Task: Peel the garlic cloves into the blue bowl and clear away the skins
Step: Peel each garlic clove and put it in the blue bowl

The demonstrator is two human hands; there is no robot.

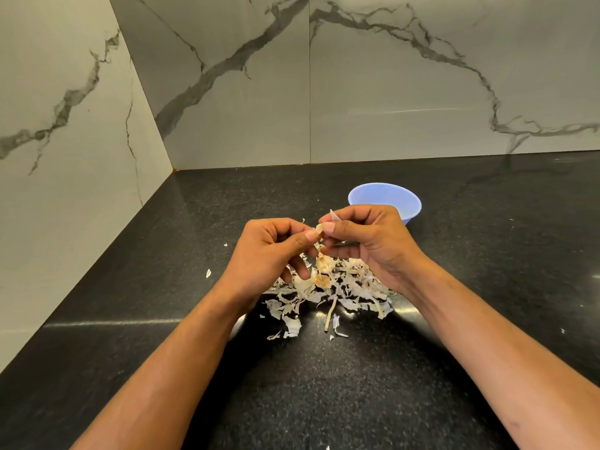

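1. Worktop (pixel 454 287), black and speckled, carries everything, and it meets marbled wall tiles (pixel 227 92) at its far and left edges. Little bits of skin lie scattered out towards the left and right edges, so the clearing-up has not begun, by my reading.

2. Skins (pixel 341 287) come next in size: a wide, loose heap of pale papery peel in the middle of the worktop, right under the hands. A dry stalk (pixel 329 316) pokes out of the heap's near side, and a root plate (pixel 322 280) sits in among the peel. A heap that big suggests most of the peeling is done.

3. Blue bowl (pixel 384 199) stands beyond the heap, towards the far edge, partly hidden behind the right hand. Its inside looks bare where it shows, but the near part is covered, so I cannot tell how many cloves are in it.

4. Left hand (pixel 269 251) and right hand (pixel 370 245) are up together above the heap, fingertips meeting. Both are pinching one small piece between thumb and fingers.

5. Garlic clove (pixel 319 229) is that small piece, pale, held between the two hands, with a flake of skin (pixel 334 216) sticking up by the right fingers. It looks partly peeled; this one seems to be in hand now, with the drop into the bowl and the sweep of the peel left to do.
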